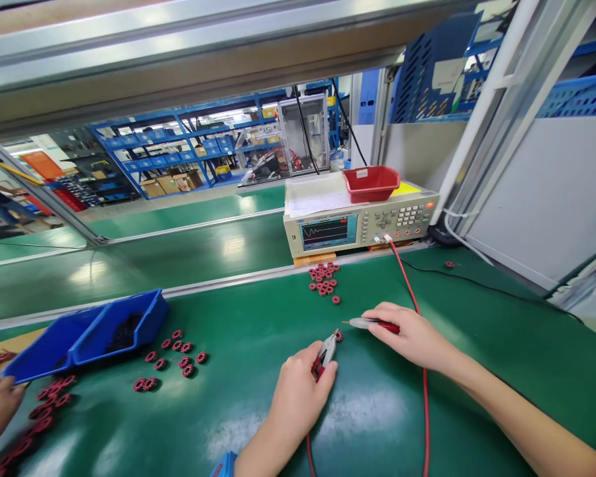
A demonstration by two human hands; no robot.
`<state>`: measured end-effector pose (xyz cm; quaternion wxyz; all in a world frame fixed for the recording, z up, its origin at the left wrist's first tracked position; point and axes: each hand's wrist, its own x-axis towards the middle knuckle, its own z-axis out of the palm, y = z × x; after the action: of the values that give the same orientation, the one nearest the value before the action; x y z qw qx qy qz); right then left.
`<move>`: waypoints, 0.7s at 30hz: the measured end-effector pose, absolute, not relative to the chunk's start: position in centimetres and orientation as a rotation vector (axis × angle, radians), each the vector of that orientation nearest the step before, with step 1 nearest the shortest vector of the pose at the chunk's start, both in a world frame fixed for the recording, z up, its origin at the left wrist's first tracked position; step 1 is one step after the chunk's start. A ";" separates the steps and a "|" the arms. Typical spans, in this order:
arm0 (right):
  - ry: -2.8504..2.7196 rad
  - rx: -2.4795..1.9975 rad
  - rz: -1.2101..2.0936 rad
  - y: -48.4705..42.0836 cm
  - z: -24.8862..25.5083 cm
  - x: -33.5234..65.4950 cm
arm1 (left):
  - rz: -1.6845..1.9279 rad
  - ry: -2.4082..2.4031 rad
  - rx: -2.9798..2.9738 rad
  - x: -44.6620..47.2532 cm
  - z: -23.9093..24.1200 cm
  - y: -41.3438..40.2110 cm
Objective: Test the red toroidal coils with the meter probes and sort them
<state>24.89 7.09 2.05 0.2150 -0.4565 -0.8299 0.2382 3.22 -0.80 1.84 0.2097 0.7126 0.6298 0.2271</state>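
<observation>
Bright overhead light, glare on green mat point(238, 424), bowed wide-angle edges.

green bench mat point(203, 411), blue storage racks point(179, 142) behind, grey partition point(541, 192) right, bright overhead light.

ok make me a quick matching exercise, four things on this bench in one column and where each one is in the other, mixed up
1. red tray
2. blue bins
3. probe
4. clip

a. in the left hand
b. on top of the tester
c. at the left of the green mat
d. in the right hand

Pairs: 1-b, 2-c, 3-d, 4-a
</observation>
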 end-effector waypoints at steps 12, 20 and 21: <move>-2.296 -1.264 0.675 7.0 1.9 24.9 | 0.616 1.775 1.987 3.3 1.7 -0.8; -2.273 -1.232 0.737 7.3 2.3 25.2 | 0.618 1.775 2.004 3.2 1.8 -0.8; -2.270 -1.217 0.763 7.3 2.4 25.3 | 0.621 1.776 2.004 3.2 1.8 -0.8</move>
<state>25.26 7.33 2.36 0.2254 -0.4415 -0.8233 0.2767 3.25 -0.79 1.83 0.1954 0.7150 0.6336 0.2217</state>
